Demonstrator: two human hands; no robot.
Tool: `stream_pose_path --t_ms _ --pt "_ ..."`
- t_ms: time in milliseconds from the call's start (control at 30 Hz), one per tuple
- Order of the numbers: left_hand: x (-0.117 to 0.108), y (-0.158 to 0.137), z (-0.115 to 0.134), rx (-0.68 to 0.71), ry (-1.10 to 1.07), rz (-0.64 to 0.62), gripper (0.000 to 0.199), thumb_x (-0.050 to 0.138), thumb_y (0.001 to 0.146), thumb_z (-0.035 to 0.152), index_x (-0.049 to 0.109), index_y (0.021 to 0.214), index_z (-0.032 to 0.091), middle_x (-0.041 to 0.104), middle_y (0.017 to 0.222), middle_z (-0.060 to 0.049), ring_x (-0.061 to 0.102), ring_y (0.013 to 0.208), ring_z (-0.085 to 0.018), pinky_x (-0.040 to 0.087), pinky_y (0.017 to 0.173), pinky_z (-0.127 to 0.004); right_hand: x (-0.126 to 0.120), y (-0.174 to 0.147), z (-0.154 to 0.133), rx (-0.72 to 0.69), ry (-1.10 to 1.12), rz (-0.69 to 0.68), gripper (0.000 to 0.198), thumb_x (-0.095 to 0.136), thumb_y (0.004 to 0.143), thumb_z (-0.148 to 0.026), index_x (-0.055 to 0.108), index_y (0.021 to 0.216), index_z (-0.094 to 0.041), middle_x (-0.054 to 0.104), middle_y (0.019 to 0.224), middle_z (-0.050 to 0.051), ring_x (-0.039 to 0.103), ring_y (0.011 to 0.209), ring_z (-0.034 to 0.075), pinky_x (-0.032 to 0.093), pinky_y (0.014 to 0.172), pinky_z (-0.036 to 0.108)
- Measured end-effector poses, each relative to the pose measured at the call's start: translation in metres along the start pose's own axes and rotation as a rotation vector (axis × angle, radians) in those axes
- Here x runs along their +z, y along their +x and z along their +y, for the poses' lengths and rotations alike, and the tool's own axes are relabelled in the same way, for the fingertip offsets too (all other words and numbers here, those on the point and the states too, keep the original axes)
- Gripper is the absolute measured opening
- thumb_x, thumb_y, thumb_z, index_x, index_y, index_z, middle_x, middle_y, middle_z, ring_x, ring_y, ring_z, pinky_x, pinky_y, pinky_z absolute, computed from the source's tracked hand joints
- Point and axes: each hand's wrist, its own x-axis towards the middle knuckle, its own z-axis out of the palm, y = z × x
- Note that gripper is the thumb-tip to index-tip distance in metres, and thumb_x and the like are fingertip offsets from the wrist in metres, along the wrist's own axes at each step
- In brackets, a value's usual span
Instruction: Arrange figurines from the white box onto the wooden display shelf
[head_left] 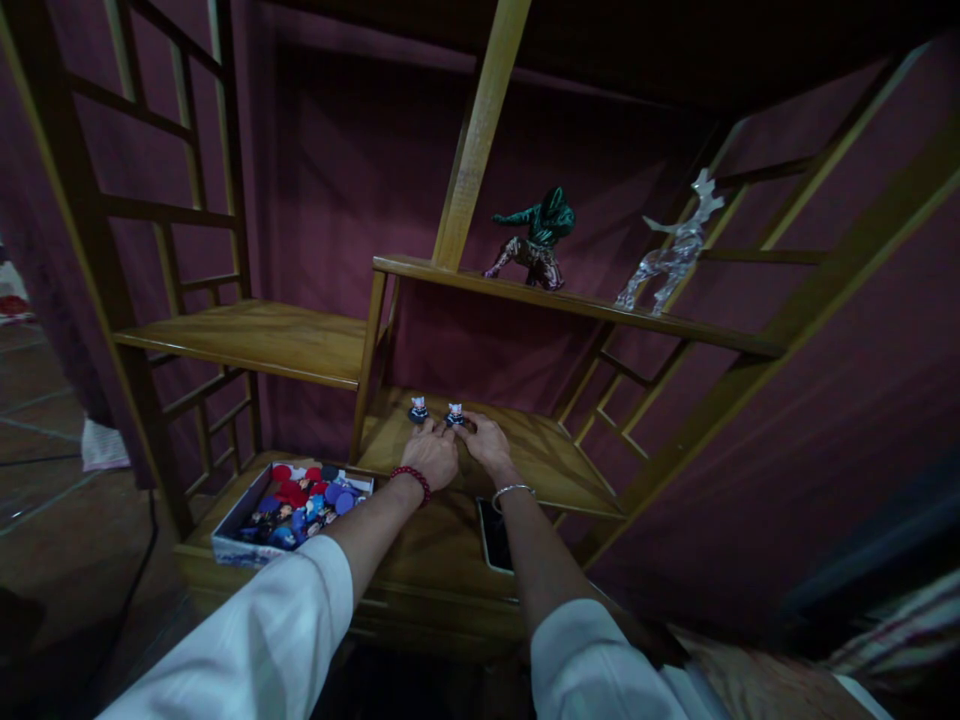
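Observation:
Two small figurines with white, cat-like heads and dark round bases stand side by side on the lower wooden shelf. The left figurine [418, 407] is just beyond the knuckles of my left hand [433, 455], apart from its grip. At the right figurine [455, 412], the fingertips of both hands meet around the dark base. My right hand [486, 442] pinches it from the right side, its index finger along the base. From the left and front, my left fingers press against the same base; their tips are partly hidden. A red bead bracelet and a silver bangle circle my wrists.
An open box [247, 535] of red, blue and purple figurines and discs stands at lower left. A phone [495, 540] lies under my right forearm. Above, a green-hooded figure [536, 240] and a clear deer figure [671, 250] stand on the upper shelf [600, 310].

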Motion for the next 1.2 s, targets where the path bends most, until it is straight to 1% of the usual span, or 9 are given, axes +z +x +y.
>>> stream_pose_path --t_ms 133,300,500,800,933,1200 --pt "-0.0023 -0.0010 0.0010 -0.009 -0.001 0.007 0.034 0.031 0.085 0.025 0.052 0.108 0.014 0.053 0.117 -0.011 0.037 0.107 -0.025 0.034 0.086 -0.041 0.0009 -0.0003 -0.0004 0.007 0.036 0.001 0.034 0.050 0.077 -0.042 0.058 0.108 -0.028 0.060 0.110 0.001 0.056 0.099 0.017 0.043 0.084 0.027" --pt "-0.0015 -0.0014 0.0011 -0.008 0.009 0.034 0.032 0.031 0.084 0.026 0.054 0.103 0.014 0.053 0.116 -0.011 0.038 0.105 -0.024 0.035 0.085 -0.040 0.0029 0.0008 0.0013 0.016 0.135 0.000 0.033 0.048 0.079 -0.036 0.056 0.110 -0.028 0.062 0.108 -0.001 0.058 0.095 0.013 0.044 0.082 0.024" --pt "-0.0003 -0.0011 0.0004 -0.014 0.013 0.015 0.032 0.031 0.085 0.026 0.054 0.104 0.015 0.052 0.119 -0.009 0.037 0.108 -0.024 0.035 0.086 -0.040 0.0021 0.0022 0.0025 0.023 0.125 -0.014 0.029 0.049 0.079 -0.033 0.059 0.106 -0.028 0.063 0.106 -0.002 0.059 0.094 0.013 0.044 0.081 0.023" --pt "0.0001 -0.0012 -0.0003 -0.004 -0.011 0.053 0.031 0.032 0.083 0.024 0.054 0.102 0.014 0.055 0.115 -0.010 0.039 0.105 -0.025 0.035 0.084 -0.040 0.0011 -0.0001 0.0022 0.019 0.125 -0.010 0.030 0.048 0.079 -0.035 0.059 0.106 -0.027 0.064 0.102 -0.001 0.059 0.092 0.014 0.044 0.079 0.023" --pt "-0.0007 -0.0013 -0.0003 -0.004 -0.015 0.050 0.030 0.033 0.083 0.024 0.054 0.101 0.014 0.055 0.116 -0.010 0.040 0.105 -0.024 0.036 0.083 -0.039 0.0001 -0.0006 0.0012 0.038 0.128 -0.009 0.028 0.047 0.080 -0.035 0.059 0.104 -0.028 0.065 0.100 -0.001 0.060 0.090 0.014 0.045 0.079 0.023" --pt "-0.0038 -0.0021 -0.0006 0.010 -0.014 0.021 0.030 0.033 0.084 0.025 0.054 0.101 0.014 0.053 0.120 -0.010 0.040 0.106 -0.025 0.035 0.084 -0.040 0.0052 0.0024 0.0041 0.065 0.212 -0.008 0.028 0.050 0.078 -0.029 0.057 0.105 -0.027 0.066 0.096 -0.002 0.061 0.088 0.012 0.046 0.078 0.022"
